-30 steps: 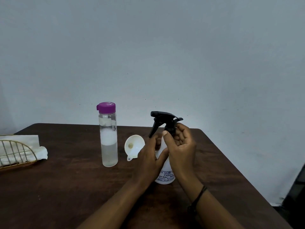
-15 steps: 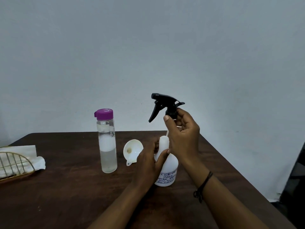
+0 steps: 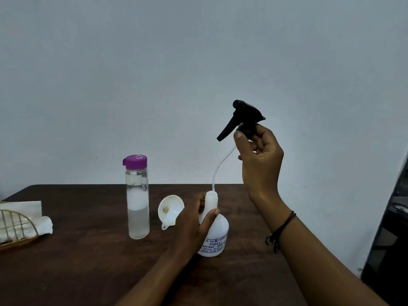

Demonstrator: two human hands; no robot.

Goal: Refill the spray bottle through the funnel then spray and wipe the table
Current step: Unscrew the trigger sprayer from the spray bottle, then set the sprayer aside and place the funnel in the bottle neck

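A white spray bottle stands on the dark wooden table, and my left hand grips it round the neck. High above it, my right hand pinches the black trigger head, lifted off the bottle. The head's clear dip tube curves down, its lower end still inside the bottle's mouth. A white funnel lies on its side just left of the bottle. Further left stands a clear water bottle with a purple cap, partly filled.
At the table's left edge sits a gold wire holder with white cloths or napkins in it. A plain grey wall rises behind the table. A dark piece of furniture stands at the right edge.
My right hand has raised the trigger head off the bottle, drawing the dip tube almost out. My left hand has kept hold of the bottle's neck.
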